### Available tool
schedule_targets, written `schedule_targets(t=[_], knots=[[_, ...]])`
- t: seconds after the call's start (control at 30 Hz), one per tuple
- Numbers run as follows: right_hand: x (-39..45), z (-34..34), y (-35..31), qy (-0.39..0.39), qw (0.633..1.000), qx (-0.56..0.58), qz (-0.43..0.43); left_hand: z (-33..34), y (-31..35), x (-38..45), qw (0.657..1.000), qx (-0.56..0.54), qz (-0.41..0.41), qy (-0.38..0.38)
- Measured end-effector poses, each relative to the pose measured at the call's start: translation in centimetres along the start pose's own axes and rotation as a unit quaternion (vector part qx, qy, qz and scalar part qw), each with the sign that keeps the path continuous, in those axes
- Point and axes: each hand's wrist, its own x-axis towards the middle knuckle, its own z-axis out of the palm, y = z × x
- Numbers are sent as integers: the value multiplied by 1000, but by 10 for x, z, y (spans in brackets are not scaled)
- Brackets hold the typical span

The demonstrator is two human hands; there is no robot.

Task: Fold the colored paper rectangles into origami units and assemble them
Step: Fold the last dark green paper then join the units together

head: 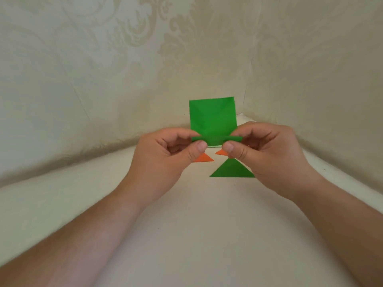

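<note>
Both hands held one green sheet (pixel 212 117) above the pale table (pixel 186 235), near the far corner of the patterned wall (pixel 83 59). The left hand (pixel 165 154) pinched the sheet's near edge at its left end between thumb and curled fingers; the right hand (pixel 261 150) pinched the right end likewise. The sheet rose away from the grips towards the far side, its folded near strip running left to right between the thumbs. Judged step: creasing that near edge, both hands equally placed.

Count on the table: one green triangle (pixel 232 169) under the right hand, and two orange triangles (pixel 204 158) (pixel 220 152) just beyond it, partly hidden by the thumbs.
</note>
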Motion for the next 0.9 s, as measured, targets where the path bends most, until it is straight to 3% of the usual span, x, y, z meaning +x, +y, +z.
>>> schedule_targets(t=[0.3, 0.43, 0.63, 0.73, 0.9], knots=[[-2, 7, -4, 20, 1000, 8, -15, 6, 0, 3, 983, -89, -157, 28], [-3, 6, -5, 17, 1000, 1, -12, 7, -2, 3, 976, -54, -210, -24], [-5, 12, -16, 25, 994, 46, 99, 8, -2, 3, 978, -49, -202, -29], [-6, 17, -15, -33, 980, 63, 184, 9, -4, 2, 982, -28, -182, -34], [-8, 18, -16, -58, 979, 8, 197, 10, -7, 1, 988, 46, -137, -47]])
